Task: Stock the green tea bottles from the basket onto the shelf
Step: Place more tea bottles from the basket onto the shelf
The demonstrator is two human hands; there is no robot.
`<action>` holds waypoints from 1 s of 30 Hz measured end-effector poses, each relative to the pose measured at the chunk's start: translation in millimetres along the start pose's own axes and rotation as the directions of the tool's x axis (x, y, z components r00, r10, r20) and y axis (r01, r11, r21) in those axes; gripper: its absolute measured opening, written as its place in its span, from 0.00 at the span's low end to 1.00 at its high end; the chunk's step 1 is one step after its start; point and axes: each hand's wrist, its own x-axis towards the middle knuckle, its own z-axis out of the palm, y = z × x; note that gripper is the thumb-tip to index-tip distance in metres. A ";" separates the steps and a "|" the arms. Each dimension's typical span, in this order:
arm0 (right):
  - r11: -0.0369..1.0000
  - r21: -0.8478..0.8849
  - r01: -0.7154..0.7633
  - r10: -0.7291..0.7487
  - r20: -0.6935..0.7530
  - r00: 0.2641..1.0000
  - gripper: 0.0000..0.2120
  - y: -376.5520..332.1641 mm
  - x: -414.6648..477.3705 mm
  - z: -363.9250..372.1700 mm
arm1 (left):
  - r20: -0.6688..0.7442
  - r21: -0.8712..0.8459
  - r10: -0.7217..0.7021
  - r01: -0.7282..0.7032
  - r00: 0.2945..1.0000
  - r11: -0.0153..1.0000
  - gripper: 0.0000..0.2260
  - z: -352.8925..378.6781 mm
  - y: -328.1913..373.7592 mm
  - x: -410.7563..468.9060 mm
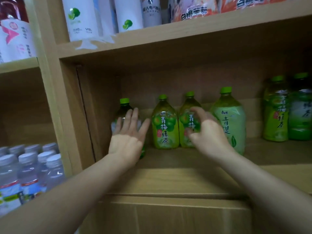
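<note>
Several green tea bottles with green caps stand in a row on the wooden shelf [168,159]. My left hand [128,137] is spread flat, fingers apart, in front of the leftmost bottle [124,105] and hides most of it. Right of it stands a bottle with a lime-green label [164,127]. My right hand [207,130] hovers with loosely curled fingers in front of the third bottle [190,102], blurred, holding nothing. A paler bottle [232,122] stands further right, and two more [276,112] at the far right. No basket is in view.
Cardboard boxes [168,213] lie under the shelf floor in front of me. Water bottles with white caps [28,169] fill the lower left compartment. White and orange packaged drinks [128,12] stand on the shelf above. A wooden upright [67,115] bounds the compartment on the left.
</note>
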 end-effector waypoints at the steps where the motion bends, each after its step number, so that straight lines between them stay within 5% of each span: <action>1: 0.998 -0.052 -0.028 0.023 -0.089 0.996 0.34 8.3 1.8 -11.1 | -0.049 -0.069 0.054 -0.058 0.997 0.996 0.35 -0.5 11.4 0.8; 5: 0.976 -0.096 -0.193 0.168 -0.221 0.961 0.47 43.6 9.2 -45.2 | -0.068 -0.373 -0.013 -0.013 0.998 0.928 0.41 -5.0 68.1 17.4; 10: 0.962 -0.020 -0.273 0.273 -0.003 0.962 0.58 88.0 21.5 -47.0 | 0.064 -0.437 -0.103 0.120 0.993 0.892 0.44 0.7 104.8 35.8; 15: 0.953 0.192 -0.235 0.208 0.153 0.966 0.58 126.3 37.1 -65.6 | -0.021 -0.464 -0.156 0.128 0.988 0.877 0.42 -10.6 129.4 57.9; 20: 0.926 0.322 -0.195 0.134 0.204 0.970 0.52 145.2 51.0 -62.3 | 0.062 -0.531 -0.336 0.317 0.940 0.786 0.47 -0.1 117.6 59.9; 26: 0.961 0.174 -0.214 0.210 0.044 0.977 0.50 148.6 58.6 -43.6 | 0.193 -0.709 -0.407 0.414 0.893 0.572 0.53 22.4 97.7 66.0; 30: 0.977 0.047 -0.208 0.207 0.029 0.978 0.48 144.2 65.2 -42.6 | 0.185 -0.683 -0.401 0.411 0.897 0.604 0.52 24.0 102.1 74.1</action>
